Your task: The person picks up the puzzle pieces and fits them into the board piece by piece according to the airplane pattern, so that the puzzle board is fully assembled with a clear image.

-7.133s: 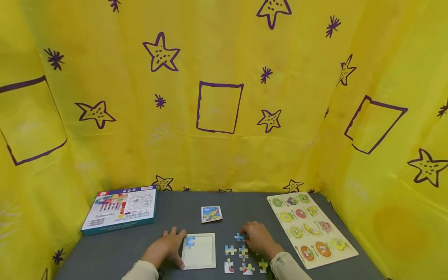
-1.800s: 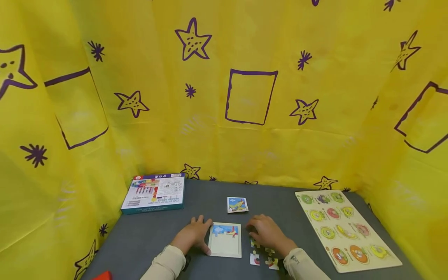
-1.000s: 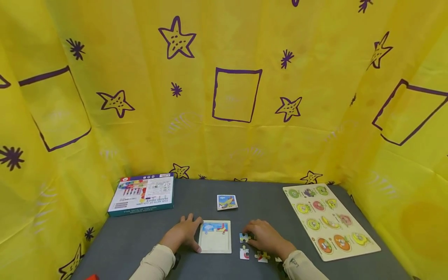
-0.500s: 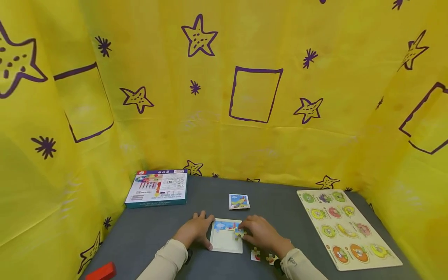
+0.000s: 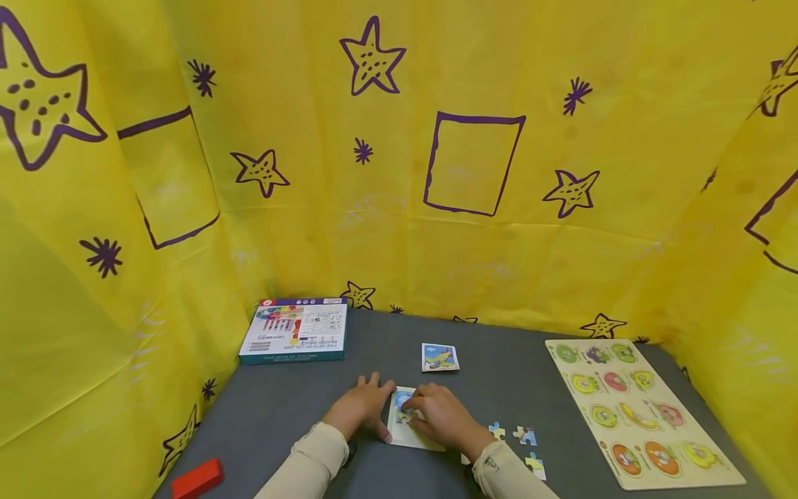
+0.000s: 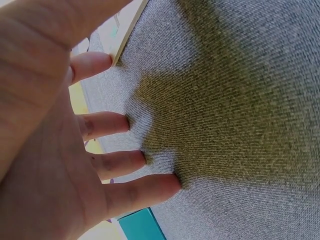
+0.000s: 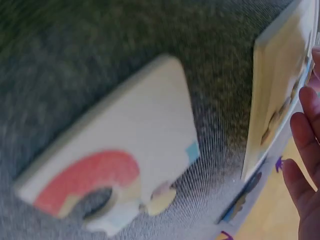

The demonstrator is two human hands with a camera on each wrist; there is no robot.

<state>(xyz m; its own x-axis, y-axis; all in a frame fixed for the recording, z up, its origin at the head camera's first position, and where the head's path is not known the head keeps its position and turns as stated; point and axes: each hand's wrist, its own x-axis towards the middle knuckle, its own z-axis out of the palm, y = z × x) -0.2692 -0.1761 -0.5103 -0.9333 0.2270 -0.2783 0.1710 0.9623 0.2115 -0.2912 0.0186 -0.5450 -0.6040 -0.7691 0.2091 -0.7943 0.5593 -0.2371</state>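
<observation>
My left hand (image 5: 363, 407) braces the left side of a pale puzzle tray (image 5: 416, 442), index finger at its upper corner and thumb at its lower one. Those fingers are straight and spread in the left wrist view, tips on the grey cloth. Over the tray, my right hand (image 5: 444, 417) holds a jigsaw piece (image 5: 402, 418) by thumb and index finger, just below the blue top row. The hand hides the tray's right part. In the right wrist view, a loose jigsaw piece (image 7: 155, 120) with a red arc lies close to the camera, near the tray's edge (image 7: 260, 95).
Right of the tray lie several loose pieces (image 5: 526, 435). Behind it is a small airplane picture card (image 5: 440, 357). A boxed bead set (image 5: 296, 333) stands back left, a fruit peg board (image 5: 642, 416) lies right, and a red block (image 5: 197, 478) lies front left. Yellow curtains enclose the table.
The top row has filled with pieces since the oldest frame. My right hand has picked up a piece beside the tray and carried it left over the tray. The left hand keeps its place.
</observation>
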